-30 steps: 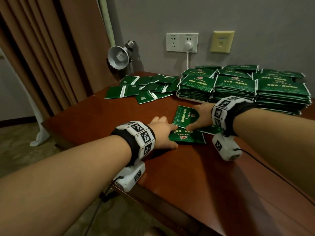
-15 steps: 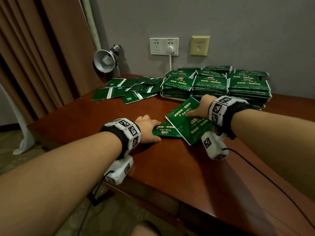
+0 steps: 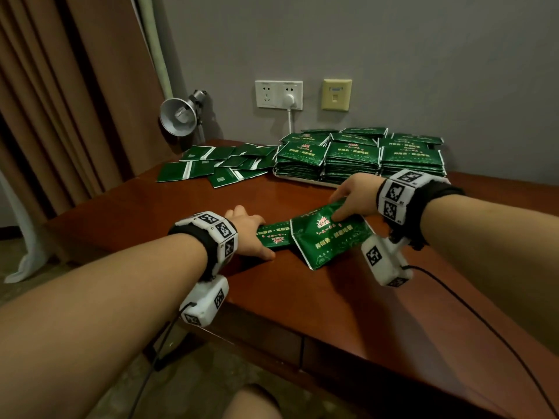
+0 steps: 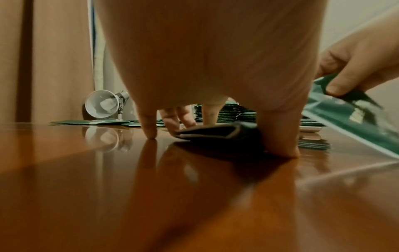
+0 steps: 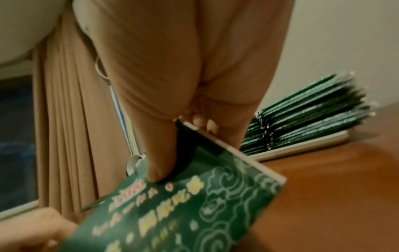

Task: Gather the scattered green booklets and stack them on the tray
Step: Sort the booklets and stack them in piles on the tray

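Right hand now pinches booklet, thumb on cover, fingers beneath; far edge raised off table, where a second ago it lay flat under that hand. Pickup under way. Left hand, fingers curled, grips second booklet on table, as before. Tray at back holds tall stacks; scattered booklets remain at its left.
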Tool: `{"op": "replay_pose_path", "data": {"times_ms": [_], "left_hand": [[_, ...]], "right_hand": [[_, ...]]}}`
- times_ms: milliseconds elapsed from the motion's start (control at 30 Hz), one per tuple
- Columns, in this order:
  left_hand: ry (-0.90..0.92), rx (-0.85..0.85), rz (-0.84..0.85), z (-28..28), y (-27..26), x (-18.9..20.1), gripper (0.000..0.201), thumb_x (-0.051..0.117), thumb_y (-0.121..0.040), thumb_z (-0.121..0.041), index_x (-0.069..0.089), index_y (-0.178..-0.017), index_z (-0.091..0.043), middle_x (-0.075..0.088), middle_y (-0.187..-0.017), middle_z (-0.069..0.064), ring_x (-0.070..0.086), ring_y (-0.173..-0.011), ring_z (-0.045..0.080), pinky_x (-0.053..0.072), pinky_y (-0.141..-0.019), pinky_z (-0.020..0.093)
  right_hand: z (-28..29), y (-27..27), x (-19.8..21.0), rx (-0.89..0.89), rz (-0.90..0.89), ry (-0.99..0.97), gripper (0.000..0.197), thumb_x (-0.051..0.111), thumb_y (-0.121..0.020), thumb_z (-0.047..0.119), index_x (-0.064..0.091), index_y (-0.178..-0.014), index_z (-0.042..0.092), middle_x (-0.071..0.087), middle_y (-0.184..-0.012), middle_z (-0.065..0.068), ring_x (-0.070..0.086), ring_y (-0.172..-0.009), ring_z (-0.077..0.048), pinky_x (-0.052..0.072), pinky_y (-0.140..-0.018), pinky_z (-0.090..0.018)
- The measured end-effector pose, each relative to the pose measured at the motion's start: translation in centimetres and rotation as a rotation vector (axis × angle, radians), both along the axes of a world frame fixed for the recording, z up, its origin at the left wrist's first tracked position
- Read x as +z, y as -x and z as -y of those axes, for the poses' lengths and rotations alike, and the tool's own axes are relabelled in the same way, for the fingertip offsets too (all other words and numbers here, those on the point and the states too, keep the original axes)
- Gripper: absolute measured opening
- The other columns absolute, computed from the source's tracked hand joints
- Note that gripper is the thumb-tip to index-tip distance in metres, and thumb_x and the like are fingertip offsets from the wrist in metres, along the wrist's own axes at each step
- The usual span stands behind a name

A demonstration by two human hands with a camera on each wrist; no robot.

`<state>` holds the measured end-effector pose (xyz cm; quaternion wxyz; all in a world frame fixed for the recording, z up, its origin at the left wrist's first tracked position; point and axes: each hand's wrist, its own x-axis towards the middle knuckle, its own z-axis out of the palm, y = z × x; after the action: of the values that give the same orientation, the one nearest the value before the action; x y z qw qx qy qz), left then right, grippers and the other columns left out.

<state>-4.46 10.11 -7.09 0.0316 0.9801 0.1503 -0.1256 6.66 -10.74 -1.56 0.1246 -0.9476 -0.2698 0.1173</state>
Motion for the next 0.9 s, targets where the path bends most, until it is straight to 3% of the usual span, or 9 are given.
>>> {"op": "replay_pose_path", "data": {"times_ms": [100,300,367,467,533,600,667,767,900], "left_hand": [[0.006,0.018,0.012,0.0,0.4,0.1,0.087,0.073,-0.067,-0.065,0.040,-0.137,-0.026,0.036,-0.130,0.007,0.036,-0.121,0.026,0.038,-0.094,0.038],[0.121,0.039,0.071,0.3,0.8,0.3,0.085,0.081,-0.068,-0.044,0.029,-0.131,-0.021,0.049,-0.123,0.006,0.046,-0.109,0.023,0.040,-0.079,0.032],[0.102,0.022,0.055,0.7,0.8,0.4,0.096,0.080,-0.068,-0.042,0.022,-0.142,-0.022,0.044,-0.132,0.008,0.043,-0.118,0.026,0.039,-0.084,0.033],[0.135,-0.029,0.116,0.9,0.7,0.7,0.104,0.077,-0.068,-0.057,0.019,-0.149,-0.028,0.035,-0.139,0.008,0.035,-0.130,0.029,0.038,-0.100,0.041],[0.367,-0.088,0.220,1.0,0.7,1.1,0.087,0.070,-0.075,-0.060,0.030,-0.146,-0.030,0.041,-0.138,0.004,0.042,-0.127,0.024,0.042,-0.102,0.042],[0.599,-0.126,0.347,1.2,0.7,1.7,0.056,0.061,-0.090,-0.046,0.046,-0.140,-0.027,0.053,-0.130,-0.004,0.054,-0.115,0.014,0.048,-0.087,0.027],[0.646,-0.133,0.450,1.5,0.6,2.2,0.034,0.057,-0.096,-0.031,0.059,-0.130,-0.024,0.059,-0.121,-0.011,0.058,-0.105,0.007,0.046,-0.079,0.017],[0.622,-0.096,0.524,1.6,0.2,2.2,0.015,0.063,-0.093,-0.021,0.074,-0.102,-0.018,0.072,-0.098,-0.004,0.066,-0.093,0.013,0.054,-0.086,0.033],[0.589,-0.039,0.587,1.8,-0.1,1.8,0.013,0.063,-0.092,-0.019,0.071,-0.083,-0.013,0.072,-0.079,0.001,0.069,-0.079,0.020,0.059,-0.074,0.037]], "right_hand": [[0.4,0.3,0.0,-0.015,0.098,-0.002,0.035,0.075,-0.082,0.032,0.070,-0.114,0.021,0.063,-0.094,0.006,0.055,-0.074,-0.008,0.041,-0.055,-0.018],[0.6,0.9,0.2,-0.032,0.201,-0.070,0.034,0.066,-0.084,0.049,0.069,-0.109,0.025,0.060,-0.117,0.000,0.054,-0.107,-0.023,0.051,-0.084,-0.036],[0.5,1.4,0.4,-0.022,0.158,-0.140,0.037,0.063,-0.088,0.047,0.066,-0.114,0.021,0.063,-0.108,0.001,0.059,-0.094,-0.017,0.051,-0.072,-0.027],[0.2,1.8,0.2,-0.022,0.123,-0.202,0.035,0.062,-0.090,0.044,0.065,-0.113,0.018,0.060,-0.084,0.008,0.056,-0.069,-0.004,0.043,-0.053,-0.019],[0.1,1.7,-0.3,-0.024,0.105,-0.200,0.035,0.063,-0.089,0.044,0.066,-0.113,0.018,0.062,-0.085,0.007,0.060,-0.074,-0.008,0.049,-0.059,-0.023],[0.0,1.6,-0.7,-0.036,0.067,-0.202,0.033,0.065,-0.088,0.042,0.067,-0.113,0.020,0.066,-0.092,0.003,0.064,-0.083,-0.013,0.053,-0.067,-0.026],[0.0,1.5,-0.8,-0.036,0.028,-0.227,0.031,0.064,-0.089,0.041,0.066,-0.112,0.021,0.067,-0.095,0.002,0.064,-0.084,-0.014,0.052,-0.066,-0.025],[-0.1,1.2,-0.8,-0.055,-0.010,-0.263,0.035,0.062,-0.090,0.042,0.064,-0.117,0.020,0.063,-0.090,0.003,0.062,-0.079,-0.012,0.049,-0.058,-0.021],[-0.3,0.7,-1.1,-0.071,0.018,-0.214,0.050,0.061,-0.090,0.048,0.059,-0.129,0.018,0.062,-0.094,0.002,0.060,-0.078,-0.013,0.047,-0.058,-0.023]]}}
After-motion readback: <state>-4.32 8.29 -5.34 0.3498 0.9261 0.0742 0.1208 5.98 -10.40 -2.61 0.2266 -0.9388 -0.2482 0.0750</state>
